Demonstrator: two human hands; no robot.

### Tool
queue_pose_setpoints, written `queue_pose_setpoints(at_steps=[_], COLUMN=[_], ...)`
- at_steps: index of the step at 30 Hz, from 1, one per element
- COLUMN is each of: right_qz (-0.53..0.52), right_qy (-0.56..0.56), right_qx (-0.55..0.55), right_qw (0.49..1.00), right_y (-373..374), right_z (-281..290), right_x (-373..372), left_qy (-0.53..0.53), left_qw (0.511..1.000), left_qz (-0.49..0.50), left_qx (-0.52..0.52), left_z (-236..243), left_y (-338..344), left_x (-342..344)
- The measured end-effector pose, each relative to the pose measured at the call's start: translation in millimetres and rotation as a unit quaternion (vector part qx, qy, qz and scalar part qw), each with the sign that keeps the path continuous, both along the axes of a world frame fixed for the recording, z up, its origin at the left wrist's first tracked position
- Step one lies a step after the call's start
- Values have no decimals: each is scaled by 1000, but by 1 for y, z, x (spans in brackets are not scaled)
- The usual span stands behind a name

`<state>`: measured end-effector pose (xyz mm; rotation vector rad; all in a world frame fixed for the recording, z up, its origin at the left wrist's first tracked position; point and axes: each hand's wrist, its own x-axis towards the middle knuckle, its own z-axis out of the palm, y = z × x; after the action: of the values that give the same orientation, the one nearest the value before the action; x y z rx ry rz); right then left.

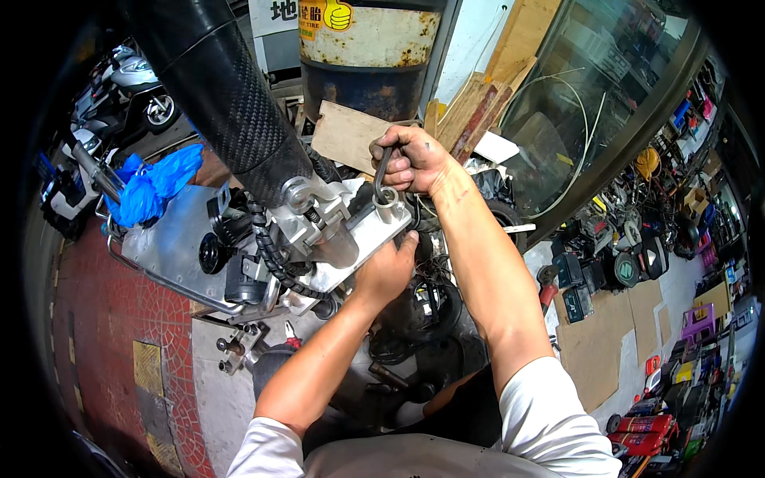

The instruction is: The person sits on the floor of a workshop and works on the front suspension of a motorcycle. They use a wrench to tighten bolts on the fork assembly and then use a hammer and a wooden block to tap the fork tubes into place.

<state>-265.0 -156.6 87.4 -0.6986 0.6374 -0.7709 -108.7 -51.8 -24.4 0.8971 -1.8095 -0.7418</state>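
My right hand (410, 162) is closed round a dark hex key (382, 175). The key's lower end meets the round, ringed hole at the far end of a silver metal clamp plate (366, 245). Below, my left hand (384, 272) holds the plate's near edge; its thumb shows, while the other fingers are hidden behind the metal. A thick black carbon-patterned tube (231, 111) slants up from the plate to the upper left. Next to its base stands a silver bracket with a ring (300, 193) and a bolt.
A blue plastic bag (155, 187) lies on the metal deck at left. Red-handled pliers (292, 336) lie near a small metal bracket (239, 348). A rusty drum (370, 60) and wooden boards stand beyond. Tools and parts crowd the floor at right, beside cardboard (598, 362).
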Motion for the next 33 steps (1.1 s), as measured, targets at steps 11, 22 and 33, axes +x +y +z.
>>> queue_pose_setpoints(at_steps=[11,22,33], right_qz=[-46,-228,-269], right_qy=[-24,-35,390], right_qx=[-8,-98,-399], right_qw=[999,968,785], right_y=[10,37,131], right_z=[-6,-29,-118], right_x=[-1,8,29], left_qy=[-25,-86,-158], left_qw=[997,993,977], left_qz=[1,-3,-16], left_qx=[74,84,145], left_z=[12,11,29], left_y=[5,14,25], left_x=[4,6,33])
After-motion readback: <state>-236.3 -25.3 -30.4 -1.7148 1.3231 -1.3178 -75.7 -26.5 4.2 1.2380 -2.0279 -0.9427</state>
